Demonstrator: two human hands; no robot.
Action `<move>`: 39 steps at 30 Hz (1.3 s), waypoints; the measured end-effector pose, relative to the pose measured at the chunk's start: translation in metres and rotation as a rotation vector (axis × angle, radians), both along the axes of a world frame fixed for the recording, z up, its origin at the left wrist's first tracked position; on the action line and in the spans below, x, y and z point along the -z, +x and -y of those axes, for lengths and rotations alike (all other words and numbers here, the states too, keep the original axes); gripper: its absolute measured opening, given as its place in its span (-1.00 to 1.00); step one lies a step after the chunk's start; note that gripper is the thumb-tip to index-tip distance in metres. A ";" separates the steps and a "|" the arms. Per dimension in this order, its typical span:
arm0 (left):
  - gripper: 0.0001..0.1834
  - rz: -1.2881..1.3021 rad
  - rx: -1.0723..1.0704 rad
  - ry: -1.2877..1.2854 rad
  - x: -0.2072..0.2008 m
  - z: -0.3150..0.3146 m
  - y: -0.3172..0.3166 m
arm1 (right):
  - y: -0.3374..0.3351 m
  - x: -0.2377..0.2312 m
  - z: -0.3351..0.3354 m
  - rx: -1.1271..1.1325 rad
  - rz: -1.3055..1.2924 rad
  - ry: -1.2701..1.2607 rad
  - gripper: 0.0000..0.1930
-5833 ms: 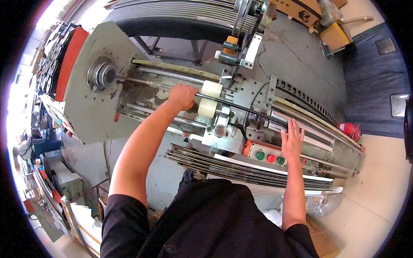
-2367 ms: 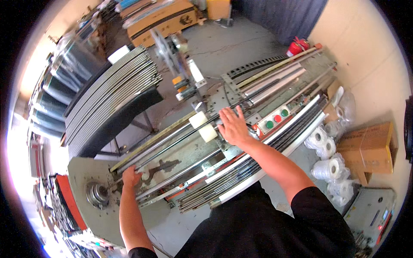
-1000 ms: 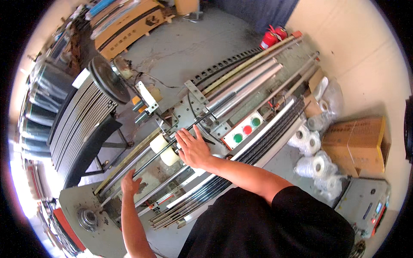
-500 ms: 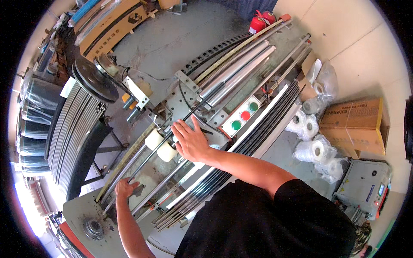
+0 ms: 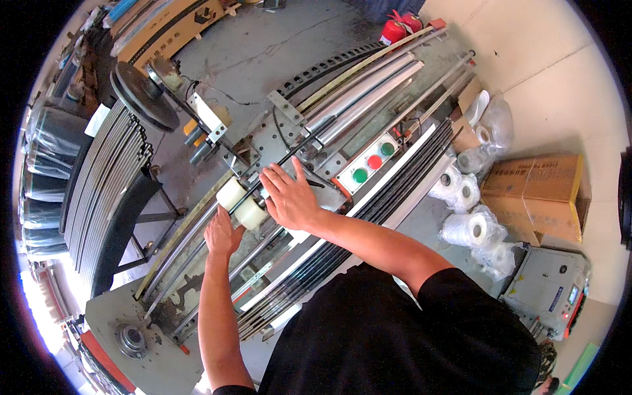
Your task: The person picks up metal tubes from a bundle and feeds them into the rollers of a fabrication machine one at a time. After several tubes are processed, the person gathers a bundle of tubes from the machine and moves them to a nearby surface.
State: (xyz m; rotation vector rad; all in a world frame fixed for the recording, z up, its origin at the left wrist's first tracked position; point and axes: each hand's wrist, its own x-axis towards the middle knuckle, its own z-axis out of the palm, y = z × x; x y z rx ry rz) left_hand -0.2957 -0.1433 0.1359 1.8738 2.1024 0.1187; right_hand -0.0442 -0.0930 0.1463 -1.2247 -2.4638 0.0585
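A thin black rod (image 5: 307,140) runs diagonally along the machine bed and passes between two white rollers (image 5: 250,214). My left hand (image 5: 222,234) is at the rod just below the rollers, thumb apart and fingers curled about it; the palm hides where the rod's lower end lies. Flat and stretched out, my right hand (image 5: 289,197) rests over the machine beside the rollers, its fingertips close to the rod. A control box (image 5: 368,168) with green and red buttons stands to the right of that hand.
Several dark rods (image 5: 382,207) lie in a white trough near my body. A rack of long grey strips (image 5: 108,197) and a black disc (image 5: 145,99) stand left. Wrapped rolls (image 5: 477,230), a cardboard box (image 5: 536,197) and a grey unit (image 5: 550,289) sit right.
My left hand has moved up along the machine, from the lower part of the rod to just below the white rollers. My right hand stays nearly in place. The view has shifted slightly.
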 end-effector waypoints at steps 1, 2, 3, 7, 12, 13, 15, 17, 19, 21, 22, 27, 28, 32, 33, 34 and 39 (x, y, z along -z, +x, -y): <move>-0.07 -0.005 0.007 0.004 0.002 0.002 -0.001 | 0.001 0.001 -0.001 -0.002 -0.005 0.000 -0.36; -0.02 0.013 -0.026 -0.078 -0.011 0.005 0.000 | 0.000 0.001 -0.001 -0.001 -0.009 0.004 -0.36; 0.00 0.011 -0.017 -0.041 -0.005 0.011 -0.009 | 0.001 0.001 -0.001 -0.001 -0.012 0.007 -0.36; 0.09 -0.005 -0.025 0.028 0.015 0.051 -0.073 | 0.000 0.003 -0.004 0.010 0.006 0.043 -0.37; -0.01 -0.038 -0.168 -0.086 0.038 0.107 -0.174 | -0.009 -0.003 0.001 0.023 0.034 0.029 -0.38; -0.03 -0.081 -0.187 -0.107 0.049 0.117 -0.201 | -0.010 0.000 0.001 0.028 0.029 0.050 -0.39; 0.02 -0.116 -0.256 -0.164 0.065 0.134 -0.246 | -0.010 0.007 0.000 0.031 0.052 0.092 -0.39; 0.09 -0.117 -0.318 -0.205 0.067 0.138 -0.260 | -0.010 0.016 -0.004 0.036 0.058 0.143 -0.40; 0.12 -0.133 -0.355 -0.293 0.060 0.131 -0.254 | -0.012 0.016 -0.004 0.035 0.070 0.145 -0.41; 0.04 -0.119 -0.263 -0.282 0.057 0.119 -0.237 | -0.013 0.023 -0.007 0.041 0.083 0.158 -0.41; -0.01 -0.112 -0.214 -0.303 0.045 0.100 -0.211 | -0.008 0.025 -0.009 0.058 0.113 0.154 -0.41; -0.01 -0.153 -0.147 -0.224 0.037 0.058 -0.135 | -0.002 0.032 -0.019 0.045 0.152 0.166 -0.40; -0.01 -0.148 -0.174 -0.238 0.031 0.045 -0.117 | 0.000 0.027 -0.019 0.043 0.148 0.157 -0.40; 0.02 -0.071 -0.157 -0.229 0.012 0.024 -0.057 | 0.004 0.036 -0.024 0.020 0.178 0.199 -0.42; 0.03 -0.022 -0.163 -0.231 0.005 0.019 -0.045 | 0.007 0.040 -0.025 0.006 0.190 0.206 -0.41; 0.01 -0.014 -0.130 -0.139 0.019 0.014 -0.035 | 0.008 0.038 -0.025 0.004 0.203 0.199 -0.42; -0.65 -0.030 -0.057 0.229 0.025 -0.008 0.021 | 0.013 0.027 -0.026 0.010 0.271 0.175 -0.43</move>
